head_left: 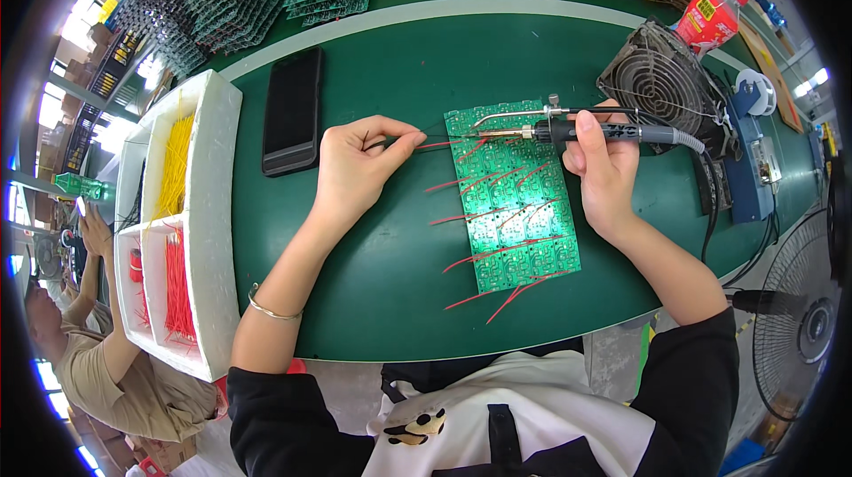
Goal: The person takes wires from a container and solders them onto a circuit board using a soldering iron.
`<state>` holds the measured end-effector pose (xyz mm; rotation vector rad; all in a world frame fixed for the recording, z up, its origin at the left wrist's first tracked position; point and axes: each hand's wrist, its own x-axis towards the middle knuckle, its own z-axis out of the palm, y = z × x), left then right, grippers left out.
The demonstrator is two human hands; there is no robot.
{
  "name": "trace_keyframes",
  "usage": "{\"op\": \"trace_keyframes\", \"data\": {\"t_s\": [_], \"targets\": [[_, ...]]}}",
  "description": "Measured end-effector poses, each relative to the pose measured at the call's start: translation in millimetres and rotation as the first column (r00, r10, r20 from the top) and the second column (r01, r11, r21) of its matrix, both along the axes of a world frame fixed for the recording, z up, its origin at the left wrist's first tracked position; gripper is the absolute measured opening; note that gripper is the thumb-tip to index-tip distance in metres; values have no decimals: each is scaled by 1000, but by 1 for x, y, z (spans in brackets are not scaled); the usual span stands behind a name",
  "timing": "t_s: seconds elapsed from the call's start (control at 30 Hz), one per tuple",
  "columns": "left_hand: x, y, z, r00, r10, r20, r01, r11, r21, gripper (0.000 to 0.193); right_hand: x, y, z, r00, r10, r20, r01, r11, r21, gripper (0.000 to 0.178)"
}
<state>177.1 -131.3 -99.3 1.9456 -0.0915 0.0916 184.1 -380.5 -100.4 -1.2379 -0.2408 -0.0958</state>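
Head view: right hand [603,166] has iron [552,131] penlike in fingers, probably for aim; left hand [359,166] pinches thin strand [442,135]. Board [530,199] flat on surface [373,291] beneath iron, likely easier reach.

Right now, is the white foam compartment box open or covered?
Open: no lid covers the white foam compartment box; thin yellow wires and thin red wires show inside.

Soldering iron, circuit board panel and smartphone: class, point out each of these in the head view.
Soldering iron [630,133]: head view, on its grey handle.
Circuit board panel [513,196]: head view, on its green face, between red wires.
Smartphone [294,109]: head view, on its black upper surface.
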Motion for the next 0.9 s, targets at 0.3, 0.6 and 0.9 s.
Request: {"op": "trace_keyframes", "data": {"t_s": [0.3, 0.6, 0.9], "targets": [[-1, 0, 0, 1000, 1, 14, -1, 1000, -18, 8, 2, -1, -4, 1000, -3, 30, 3, 1000, -15, 16], [-1, -1, -1, 1000, 14, 16, -14, 1000, 19, 7, 0, 1, -4, 994, -18, 110, 26, 997, -72, 16], [-2, -2, -2, 999, 36, 20, -36, 999, 1, 7, 2, -3, -5, 999, -21, 41, 19, 999, 32, 16]]}}
